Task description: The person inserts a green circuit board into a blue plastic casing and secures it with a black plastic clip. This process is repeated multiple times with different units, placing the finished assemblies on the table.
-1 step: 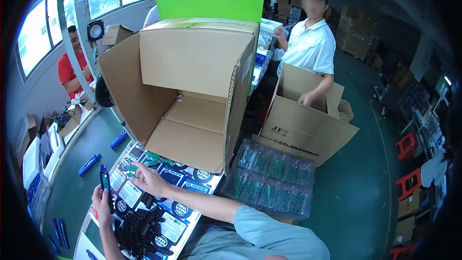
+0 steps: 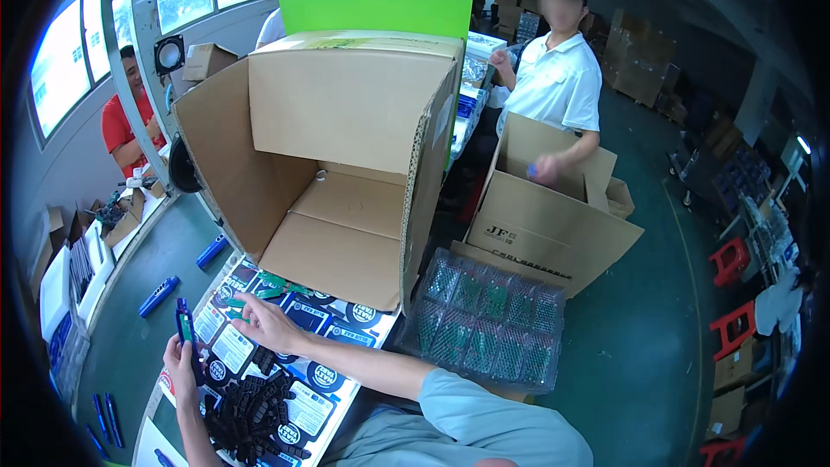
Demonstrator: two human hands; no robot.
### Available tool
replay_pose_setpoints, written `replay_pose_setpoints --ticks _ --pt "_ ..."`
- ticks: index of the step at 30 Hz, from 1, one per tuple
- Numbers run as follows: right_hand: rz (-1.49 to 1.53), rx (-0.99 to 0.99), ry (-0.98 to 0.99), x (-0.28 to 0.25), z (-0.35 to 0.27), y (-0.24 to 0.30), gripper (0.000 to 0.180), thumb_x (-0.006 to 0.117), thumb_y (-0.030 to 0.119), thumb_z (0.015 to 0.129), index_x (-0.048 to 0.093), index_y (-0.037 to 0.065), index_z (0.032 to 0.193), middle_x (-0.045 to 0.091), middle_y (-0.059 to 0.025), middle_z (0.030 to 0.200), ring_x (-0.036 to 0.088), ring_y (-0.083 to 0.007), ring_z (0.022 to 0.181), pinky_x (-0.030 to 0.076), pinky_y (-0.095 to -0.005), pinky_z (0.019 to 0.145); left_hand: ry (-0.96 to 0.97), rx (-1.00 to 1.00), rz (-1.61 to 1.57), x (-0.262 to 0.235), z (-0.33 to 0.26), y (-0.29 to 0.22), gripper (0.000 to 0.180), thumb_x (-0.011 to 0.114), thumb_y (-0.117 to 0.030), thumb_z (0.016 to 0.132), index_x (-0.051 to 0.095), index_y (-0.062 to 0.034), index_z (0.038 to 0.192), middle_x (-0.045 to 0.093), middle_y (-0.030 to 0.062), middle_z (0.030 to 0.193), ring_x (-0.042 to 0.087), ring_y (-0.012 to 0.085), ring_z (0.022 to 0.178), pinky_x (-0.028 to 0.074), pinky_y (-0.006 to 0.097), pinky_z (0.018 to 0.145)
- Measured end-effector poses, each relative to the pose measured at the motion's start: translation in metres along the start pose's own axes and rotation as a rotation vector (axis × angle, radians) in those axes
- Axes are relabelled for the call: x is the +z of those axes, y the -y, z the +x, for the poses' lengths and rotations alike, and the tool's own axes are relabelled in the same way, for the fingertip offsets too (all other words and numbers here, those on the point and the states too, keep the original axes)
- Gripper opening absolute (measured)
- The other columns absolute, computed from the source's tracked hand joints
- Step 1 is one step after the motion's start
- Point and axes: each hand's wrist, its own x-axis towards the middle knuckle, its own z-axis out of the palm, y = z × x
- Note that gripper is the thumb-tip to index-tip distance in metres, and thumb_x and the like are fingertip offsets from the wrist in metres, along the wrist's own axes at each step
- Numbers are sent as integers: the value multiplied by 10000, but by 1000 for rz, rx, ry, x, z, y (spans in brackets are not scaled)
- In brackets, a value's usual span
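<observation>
My left hand (image 2: 179,363) is closed around a slim blue casing (image 2: 183,322), held upright, with a strip of green circuit board showing along it. My right hand (image 2: 266,325) reaches over the printed cardboard surface, fingers stretched and apart, beside small green circuit boards (image 2: 275,282). Green pieces lie right at its fingertips; whether it touches them I cannot make out. Below both hands spreads a heap of small black plastic parts (image 2: 251,415). Two blue casings (image 2: 159,296) lie on the green table to the left of my hands.
A large open carton (image 2: 333,246) stands just beyond my hands. To its right, a clear plastic tray (image 2: 484,320) contains green boards. A co-worker in white (image 2: 553,86) reaches into another carton (image 2: 553,225). A person in red (image 2: 121,134) is at the far left. More blue casings (image 2: 112,419) lie lower left.
The co-worker's hand has risen slightly at the carton and a blue thing now shows in it. My own hands have hardly moved.
</observation>
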Motion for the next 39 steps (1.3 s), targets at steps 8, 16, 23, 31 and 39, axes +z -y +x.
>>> replay_pose_setpoints --ticks 8,16,23,31,39 --pt "-15 31 42 1 -1 2 475 689 287 994 529 -13 1325 595 -89 840 629 -174 677 495 -338 590 70 -102 -168 -14 5 33 114 542 -80 1035 566 -9 1120 641 62 854 608 111 661 528 242 615" --pt "-59 22 25 1 -1 -1 409 678 265 998 561 -3 1283 588 -71 815 593 -155 649 477 -332 587 64 -93 -132 -12 7 39 167 553 -88 1025 568 -1 1167 637 47 841 598 99 650 519 240 602" --pt "-65 0 1 5 0 -1 377 685 247 993 570 -5 1249 585 -70 805 588 -150 649 477 -329 588 74 -80 -124 -15 8 44 177 554 -89 1026 566 0 1179 637 46 843 602 94 658 526 241 611" --pt "-97 34 17 -2 3 2 360 698 254 989 590 -17 1200 611 -81 825 618 -148 659 491 -322 576 60 -99 -141 -4 3 24 202 563 -109 1022 577 6 1188 651 64 878 603 108 666 526 248 621" --pt "-179 156 16 1 1 11 297 717 224 965 650 40 1187 691 -120 859 678 -205 719 555 -359 649 34 -97 -165 -33 9 22 375 624 -128 1004 574 -4 1354 660 54 1128 621 121 929 525 259 744"
